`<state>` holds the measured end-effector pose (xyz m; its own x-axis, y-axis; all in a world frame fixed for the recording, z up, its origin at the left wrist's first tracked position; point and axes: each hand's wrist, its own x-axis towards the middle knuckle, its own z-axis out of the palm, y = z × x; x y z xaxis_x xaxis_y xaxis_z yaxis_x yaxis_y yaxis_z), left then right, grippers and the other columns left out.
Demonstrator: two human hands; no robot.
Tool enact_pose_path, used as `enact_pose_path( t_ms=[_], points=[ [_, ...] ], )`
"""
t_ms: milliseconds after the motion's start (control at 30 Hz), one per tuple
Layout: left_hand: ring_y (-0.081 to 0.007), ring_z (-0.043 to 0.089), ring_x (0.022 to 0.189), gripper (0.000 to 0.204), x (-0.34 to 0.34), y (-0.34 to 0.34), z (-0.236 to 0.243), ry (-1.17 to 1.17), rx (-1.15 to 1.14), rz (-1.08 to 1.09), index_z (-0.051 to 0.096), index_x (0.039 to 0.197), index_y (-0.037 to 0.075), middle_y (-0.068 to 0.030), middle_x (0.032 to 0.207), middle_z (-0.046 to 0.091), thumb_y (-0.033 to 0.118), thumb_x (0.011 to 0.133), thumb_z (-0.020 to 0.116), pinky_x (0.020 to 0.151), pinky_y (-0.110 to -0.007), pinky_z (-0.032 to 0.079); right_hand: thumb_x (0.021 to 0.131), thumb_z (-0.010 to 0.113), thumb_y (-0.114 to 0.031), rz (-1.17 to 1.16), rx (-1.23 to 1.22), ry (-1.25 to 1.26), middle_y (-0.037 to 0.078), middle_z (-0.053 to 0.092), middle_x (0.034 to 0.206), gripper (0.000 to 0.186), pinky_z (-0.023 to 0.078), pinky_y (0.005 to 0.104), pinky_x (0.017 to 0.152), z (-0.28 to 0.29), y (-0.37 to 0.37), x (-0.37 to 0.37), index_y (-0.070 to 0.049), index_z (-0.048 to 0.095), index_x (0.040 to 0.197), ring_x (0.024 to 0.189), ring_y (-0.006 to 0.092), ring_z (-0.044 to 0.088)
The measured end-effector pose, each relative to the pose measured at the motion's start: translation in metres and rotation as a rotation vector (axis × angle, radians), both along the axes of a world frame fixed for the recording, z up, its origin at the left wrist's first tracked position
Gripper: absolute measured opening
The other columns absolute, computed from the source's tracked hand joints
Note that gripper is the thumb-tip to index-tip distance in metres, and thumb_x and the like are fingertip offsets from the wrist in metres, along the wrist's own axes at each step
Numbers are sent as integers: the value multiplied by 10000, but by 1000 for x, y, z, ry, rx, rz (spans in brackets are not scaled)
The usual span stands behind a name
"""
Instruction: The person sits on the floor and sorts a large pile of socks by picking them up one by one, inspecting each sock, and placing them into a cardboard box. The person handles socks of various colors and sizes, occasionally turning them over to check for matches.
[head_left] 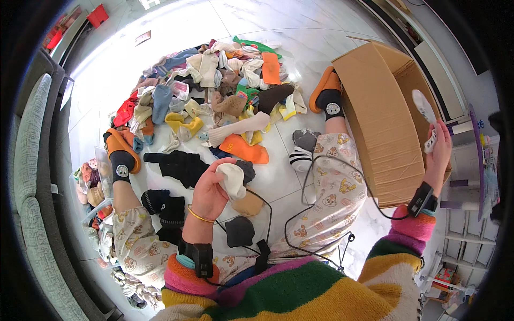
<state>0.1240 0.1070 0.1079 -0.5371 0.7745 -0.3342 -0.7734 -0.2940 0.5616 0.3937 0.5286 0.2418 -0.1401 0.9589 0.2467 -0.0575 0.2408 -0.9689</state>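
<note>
My left hand point(206, 193) is closed on a small white sock point(232, 181), held up over the floor between my legs. Off to the right, my right hand point(440, 148) grips a white sock with dark markings point(424, 107), beside the right side of the cardboard box point(375, 123). A large heap of mixed socks point(206, 69) lies on the floor ahead. Nearer to my left hand are an orange sock point(243, 148), a tan piece point(248, 204), a dark grey bundle point(240, 231) and black socks point(166, 207).
Black cables point(292, 219) run from my wrist devices across my lap. A striped sock bundle point(301, 159) sits by my right leg. More socks point(93, 192) lie beyond my left leg, near a grey sofa point(40, 160). Shelves point(471, 235) stand at the far right.
</note>
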Motion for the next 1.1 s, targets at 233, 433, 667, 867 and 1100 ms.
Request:
enact_pose_path(
  t_ms=[233,433,667,867,1100],
  points=[
    [-159,539,847,220,7,17,8,185,-224,-74,503,951,12,-64,917,555,-33,742,450,755,-279,437,792,585,-188,32,452,-940,114,498,1171,407,331,294,936,-23,24,28,-1,491,1141,1114,198,439],
    [-174,546,811,169,16,88,15,225,-202,-122,479,896,21,-74,881,557,-39,743,439,764,-289,444,763,594,-270,52,364,-634,52,596,984,422,420,244,724,57,118,17,-33,535,1107,827,120,530],
    [-176,545,753,132,38,193,12,233,-245,-252,476,862,22,-79,810,560,-39,748,454,732,-306,452,699,599,-255,-34,295,-782,90,627,837,344,459,285,685,46,264,33,-58,606,981,756,177,582],
    [-176,545,733,137,38,244,-13,232,-306,-262,473,865,19,-78,800,556,-29,738,456,708,-291,457,684,554,-170,305,247,-1353,147,621,902,272,470,335,707,-109,327,48,-75,629,927,810,264,594],
    [-181,550,755,154,35,250,-46,216,-460,-279,473,865,37,-70,825,553,-22,725,451,717,-294,454,679,594,-156,576,-381,-1262,164,598,888,549,459,357,682,-279,273,41,-91,433,1199,808,251,576]
  ],
)
